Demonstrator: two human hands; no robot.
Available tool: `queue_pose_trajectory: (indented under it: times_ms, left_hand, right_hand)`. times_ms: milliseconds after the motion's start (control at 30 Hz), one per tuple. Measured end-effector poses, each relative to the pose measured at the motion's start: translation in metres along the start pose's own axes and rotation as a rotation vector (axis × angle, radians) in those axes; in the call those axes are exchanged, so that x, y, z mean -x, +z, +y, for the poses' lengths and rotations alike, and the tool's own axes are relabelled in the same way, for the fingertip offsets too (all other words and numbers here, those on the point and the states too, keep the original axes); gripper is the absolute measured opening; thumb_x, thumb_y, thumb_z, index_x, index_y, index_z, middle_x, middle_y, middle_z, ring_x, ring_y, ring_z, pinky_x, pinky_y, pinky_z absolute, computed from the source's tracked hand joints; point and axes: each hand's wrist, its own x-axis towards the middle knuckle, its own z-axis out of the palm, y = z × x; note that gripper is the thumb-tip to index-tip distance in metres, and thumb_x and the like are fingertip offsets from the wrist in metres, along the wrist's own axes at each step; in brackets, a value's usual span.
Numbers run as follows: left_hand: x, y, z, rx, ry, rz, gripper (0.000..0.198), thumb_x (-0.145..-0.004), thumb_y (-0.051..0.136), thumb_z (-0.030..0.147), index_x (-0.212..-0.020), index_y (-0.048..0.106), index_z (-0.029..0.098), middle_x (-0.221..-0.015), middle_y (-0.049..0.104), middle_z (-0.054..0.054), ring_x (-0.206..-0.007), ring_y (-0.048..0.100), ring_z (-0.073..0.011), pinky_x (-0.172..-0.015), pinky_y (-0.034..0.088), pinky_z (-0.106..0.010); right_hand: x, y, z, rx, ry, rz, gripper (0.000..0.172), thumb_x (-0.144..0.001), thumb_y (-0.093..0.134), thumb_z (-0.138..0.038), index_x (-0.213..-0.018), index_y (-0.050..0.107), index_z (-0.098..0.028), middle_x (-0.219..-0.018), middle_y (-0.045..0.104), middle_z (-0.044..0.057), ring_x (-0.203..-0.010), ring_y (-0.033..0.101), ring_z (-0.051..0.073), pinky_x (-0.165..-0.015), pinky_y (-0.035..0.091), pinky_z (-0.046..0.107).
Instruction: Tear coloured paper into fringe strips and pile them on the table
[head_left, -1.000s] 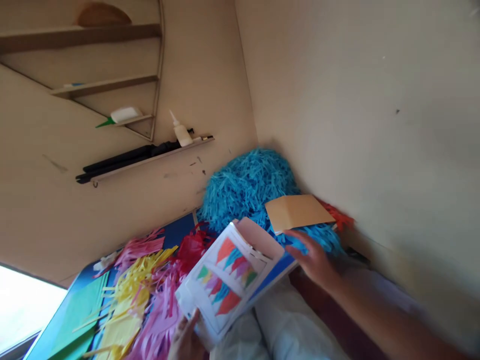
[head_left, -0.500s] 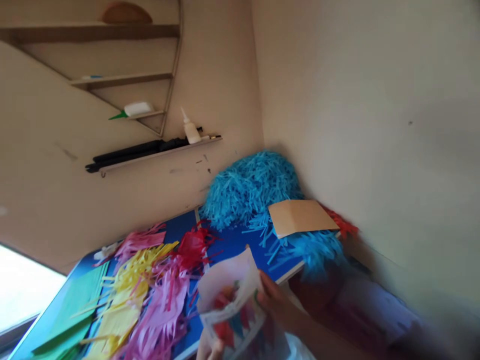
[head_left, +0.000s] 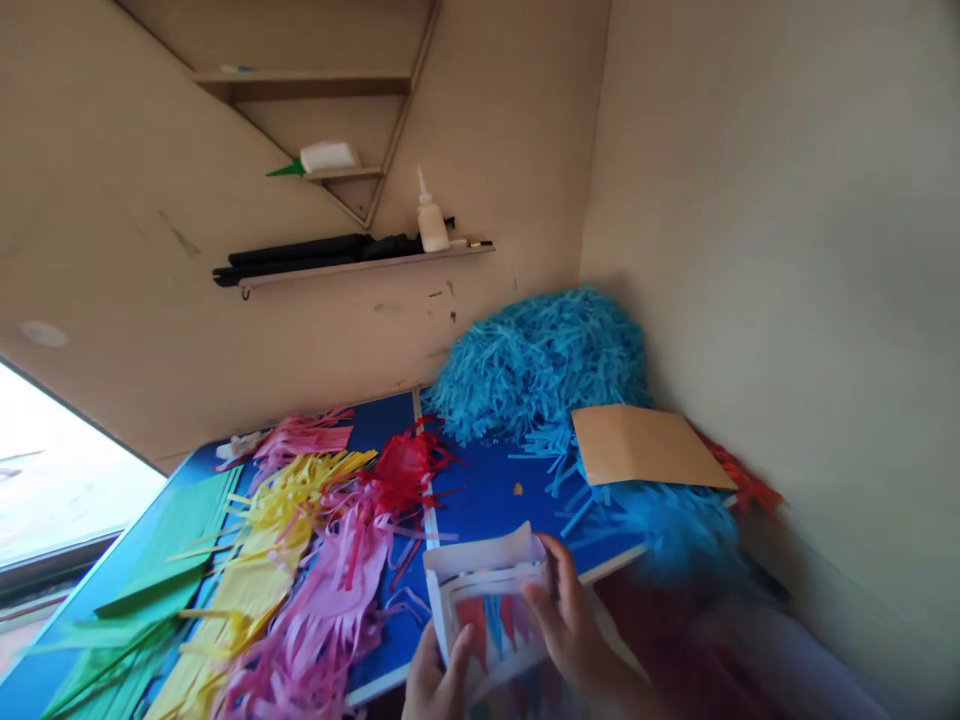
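Both of my hands hold a white folded sheet printed with coloured pennants [head_left: 487, 605] at the lower middle of the view, just over the front edge of the blue table [head_left: 487, 495]. My left hand [head_left: 435, 675] grips its lower left side, thumb on the print. My right hand [head_left: 574, 635] wraps its right side, fingers curled over the front. Fringed paper strips lie to the left of the sheet: pink [head_left: 330, 610], yellow [head_left: 262, 560], red [head_left: 401, 470] and green [head_left: 150, 570].
A big heap of blue shredded paper [head_left: 544, 360] fills the far corner, with a tan card [head_left: 645, 448] lying on more blue fringe. On the wall shelf stand a white glue bottle [head_left: 431, 215] and long black items [head_left: 315, 255]. A bright window [head_left: 52, 480] is at left.
The sheet has been drawn from over the table toward me and folded smaller between both hands. My right hand left the blue fringe and came onto the sheet. The view swung left.
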Motion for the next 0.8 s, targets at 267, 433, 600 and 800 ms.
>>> queue_pose_trajectory:
  times_ms: [267, 433, 600, 800]
  left_hand:
    - [-0.009, -0.01, 0.002, 0.151, 0.19, 0.014, 0.072, -0.072, 0.076, 0.048, -0.133, 0.048, 0.024, -0.139, 0.054, -0.015, -0.122, 0.058, -0.0306, -0.095, 0.053, -0.035]
    - [-0.028, -0.032, 0.016, 0.031, 0.288, 0.005, 0.041, -0.073, 0.075, 0.046, -0.105, 0.066, 0.021, -0.108, 0.068, -0.01, -0.099, 0.067, -0.0256, -0.083, 0.056, -0.03]
    - [-0.048, -0.04, 0.046, -0.055, 0.317, -0.059, 0.032, -0.078, 0.068, 0.051, -0.077, 0.067, 0.019, -0.076, 0.065, -0.004, -0.073, 0.063, -0.0187, -0.066, 0.053, -0.024]
    - [-0.058, -0.041, 0.048, 0.047, 0.218, -0.073, 0.039, -0.069, 0.074, 0.056, -0.072, 0.069, 0.018, -0.1, 0.073, -0.012, -0.094, 0.068, -0.0284, -0.078, 0.057, -0.032]
  right_hand:
    - [-0.01, -0.011, 0.009, 0.043, 0.036, -0.108, 0.057, -0.085, 0.062, -0.057, -0.129, 0.05, -0.023, -0.127, 0.059, 0.011, -0.116, 0.056, 0.03, -0.097, 0.047, 0.038]
    - [-0.023, -0.009, 0.014, -0.043, 0.013, -0.169, 0.053, -0.081, 0.064, -0.063, -0.115, 0.056, -0.023, -0.098, 0.062, 0.004, -0.083, 0.06, 0.021, -0.075, 0.049, 0.03]
    - [-0.05, -0.006, -0.001, 0.014, -0.094, -0.292, 0.049, -0.081, 0.059, -0.069, -0.089, 0.063, -0.021, -0.08, 0.056, 0.001, -0.067, 0.051, 0.015, -0.063, 0.043, 0.026]
    - [-0.069, -0.02, -0.013, 0.085, -0.078, -0.381, 0.049, -0.085, 0.057, -0.065, -0.1, 0.075, -0.021, -0.111, 0.068, 0.012, -0.101, 0.062, 0.028, -0.088, 0.049, 0.04]
